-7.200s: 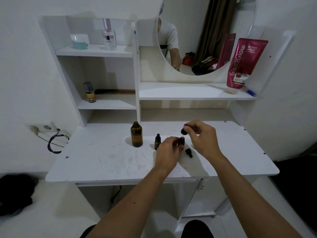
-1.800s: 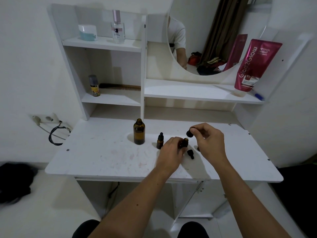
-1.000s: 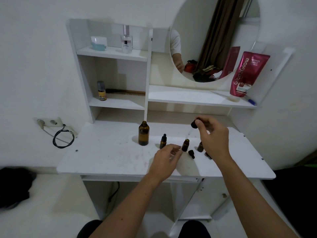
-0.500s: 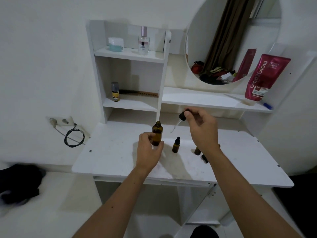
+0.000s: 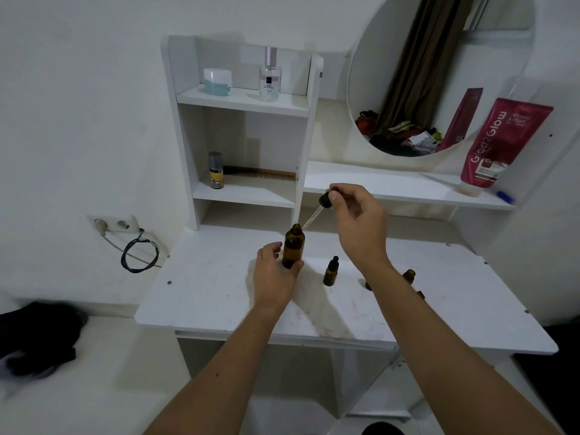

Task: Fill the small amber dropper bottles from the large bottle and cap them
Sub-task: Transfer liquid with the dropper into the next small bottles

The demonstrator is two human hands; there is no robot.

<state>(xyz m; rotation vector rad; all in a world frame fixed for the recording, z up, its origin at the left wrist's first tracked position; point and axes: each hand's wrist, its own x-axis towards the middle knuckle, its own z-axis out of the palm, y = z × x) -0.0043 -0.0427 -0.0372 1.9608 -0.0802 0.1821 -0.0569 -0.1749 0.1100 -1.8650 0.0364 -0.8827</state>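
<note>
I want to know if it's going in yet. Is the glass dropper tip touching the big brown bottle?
Cannot tell. In the head view the dropper tip sits right at the large amber bottle mouth, but no clear contact or gap shows.

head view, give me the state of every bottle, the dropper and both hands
large amber bottle: upright, uncapped, held low by the left hand
dropper: pinched at its bulb by the right hand, tip at the large bottle's mouth
capped small bottle: upright, free
open small bottle: uncapped, partly hidden
</note>
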